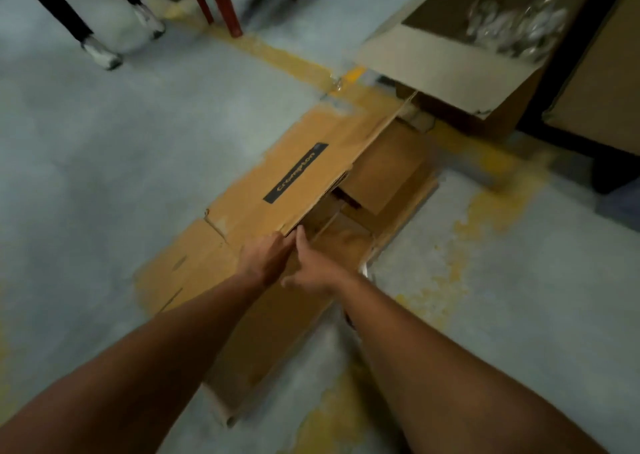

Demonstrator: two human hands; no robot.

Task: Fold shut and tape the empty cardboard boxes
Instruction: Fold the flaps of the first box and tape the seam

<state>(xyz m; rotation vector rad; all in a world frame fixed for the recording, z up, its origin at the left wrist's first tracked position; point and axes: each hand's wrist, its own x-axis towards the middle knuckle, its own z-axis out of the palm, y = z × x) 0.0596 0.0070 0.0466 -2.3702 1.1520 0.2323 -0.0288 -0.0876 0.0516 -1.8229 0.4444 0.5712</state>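
Forearms: two bare forearms reached forward from the bottom edge, converging over the near end of a long box
Left hand (268, 256): lay palm down on the box top, fingers stretched forward and loosely together, their tips at the near corner of the printed flap; whether they pinched the edge could not be told
Right hand (313, 270): sat just beside the left, nearly touching it, thumb raised toward the same flap corner, other fingers curled loosely down; gripped nothing that showed
Cardboard box (194, 273): long and brown, lay on the grey floor (104, 162) running diagonally away toward the upper right
Printed flap (311, 162): bore a dark label strip (296, 173), partly folded over the opening, its far edge lifted
Opening: right of that flap the inner flaps (384, 173) sat unevenly, dark gaps between them
Second box (450, 69): stood open beyond the far end, clear plastic wrapping (516, 27) inside
Floor markings: worn yellow paint (485, 207) ran under and beside the long box
Background: another person's legs and pale shoes (100, 51) at upper left, red furniture legs (221, 0) near them
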